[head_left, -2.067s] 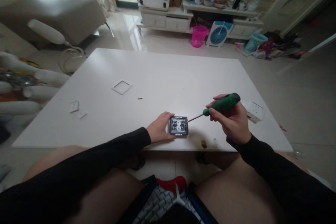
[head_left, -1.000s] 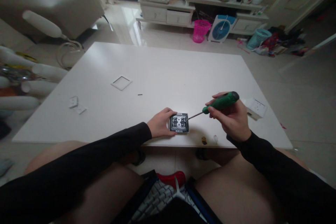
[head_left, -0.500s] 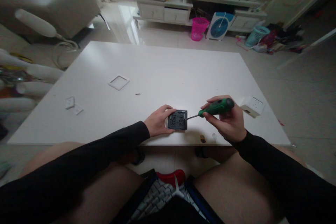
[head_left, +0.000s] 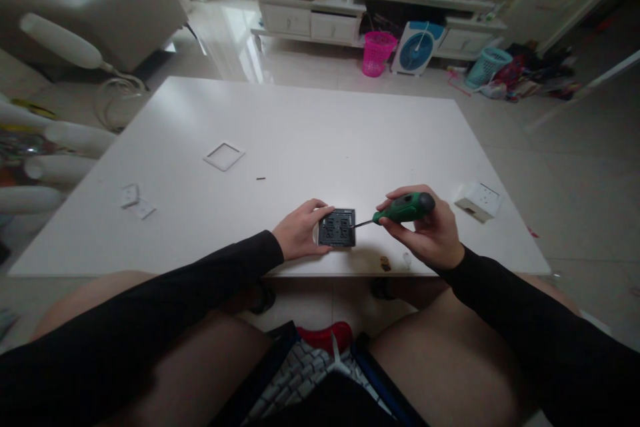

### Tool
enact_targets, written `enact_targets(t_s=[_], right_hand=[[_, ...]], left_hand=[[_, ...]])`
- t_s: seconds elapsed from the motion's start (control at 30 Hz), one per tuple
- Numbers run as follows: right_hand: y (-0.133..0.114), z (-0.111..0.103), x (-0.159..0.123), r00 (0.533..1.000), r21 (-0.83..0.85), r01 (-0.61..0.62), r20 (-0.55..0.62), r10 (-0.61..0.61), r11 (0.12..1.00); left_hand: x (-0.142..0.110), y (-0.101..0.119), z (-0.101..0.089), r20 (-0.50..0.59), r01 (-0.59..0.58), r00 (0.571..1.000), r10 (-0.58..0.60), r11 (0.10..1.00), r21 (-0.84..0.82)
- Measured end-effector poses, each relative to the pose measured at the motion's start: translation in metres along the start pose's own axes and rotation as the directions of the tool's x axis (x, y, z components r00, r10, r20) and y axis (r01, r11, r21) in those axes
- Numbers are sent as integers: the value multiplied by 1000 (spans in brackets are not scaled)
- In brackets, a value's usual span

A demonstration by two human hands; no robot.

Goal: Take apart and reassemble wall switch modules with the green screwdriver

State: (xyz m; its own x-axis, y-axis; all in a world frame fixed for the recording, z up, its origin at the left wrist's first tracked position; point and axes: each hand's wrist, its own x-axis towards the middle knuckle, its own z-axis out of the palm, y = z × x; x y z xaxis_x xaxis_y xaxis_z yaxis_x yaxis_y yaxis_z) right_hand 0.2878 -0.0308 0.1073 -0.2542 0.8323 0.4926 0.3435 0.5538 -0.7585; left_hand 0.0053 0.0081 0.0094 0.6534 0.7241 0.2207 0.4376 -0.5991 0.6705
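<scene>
1. Two hands at work, both ours. Our left hand [head_left: 301, 230] is curled round the left side of the black unit [head_left: 338, 229], fingers at its far edge & thumb at its near edge, i.e. closed as far as the unit allows.
2. Our right hand [head_left: 431, 232] is wrapped round the handle of the green screwdriver [head_left: 403, 207]; shaft runs left, tip at the unit's right-hand part. Can't tell at this res. if it's seated in anything.
3. Unit's loc.: nr. the close edge of the white desk [head_left: 320, 123], btwn our hands.
4. Change vs. approx. 2 sec. ago: handle's now nearer the unit & shaft looks shorter; unit's face, brighter then, is dark now, so prob. tilted differently. Tip's at abt. the same spot.
5. Meaning, we judge: we're prob. still on that one spot, w/ left hand steadying; no new loose part shows.
6. Also on desk: sm. yellow-black item [head_left: 385, 263] & sm. clear item [head_left: 407, 260] right of unit; white box [head_left: 480, 200] beyond right hand; white frame [head_left: 214, 164], sm. dark strip [head_left: 261, 179] & two white pieces [head_left: 145, 208] off left.
</scene>
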Motion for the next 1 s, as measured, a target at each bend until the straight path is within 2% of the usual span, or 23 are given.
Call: enact_targets(t_s=[0.23, 0.47, 0.57, 0.7, 1.0], right_hand=[[-2, 2, -1, 999, -50, 27, 48, -25, 998], [-3, 6, 0, 988, -115, 121, 106, -109, 986], [-3, 9, -1, 988, -136, 107, 124, -90, 985], [-2, 13, -2, 993, -160, 71, 101, -56, 985], [4, 17, -4, 996, -174, 82, 52, -74, 981]], left_hand=[[0, 4, -2, 9, 27, 1000, -27, 999, 38], [0, 8, -2, 13, 25, 1000, -26, 996, 86], [0, 9, -1, 11, 37, 999, -38, 996, 77], [0, 8, 0, 0, 43, 999, -44, 997, 71], [0, 7, 0, 8, 50, 999, -51, 997, 63]])
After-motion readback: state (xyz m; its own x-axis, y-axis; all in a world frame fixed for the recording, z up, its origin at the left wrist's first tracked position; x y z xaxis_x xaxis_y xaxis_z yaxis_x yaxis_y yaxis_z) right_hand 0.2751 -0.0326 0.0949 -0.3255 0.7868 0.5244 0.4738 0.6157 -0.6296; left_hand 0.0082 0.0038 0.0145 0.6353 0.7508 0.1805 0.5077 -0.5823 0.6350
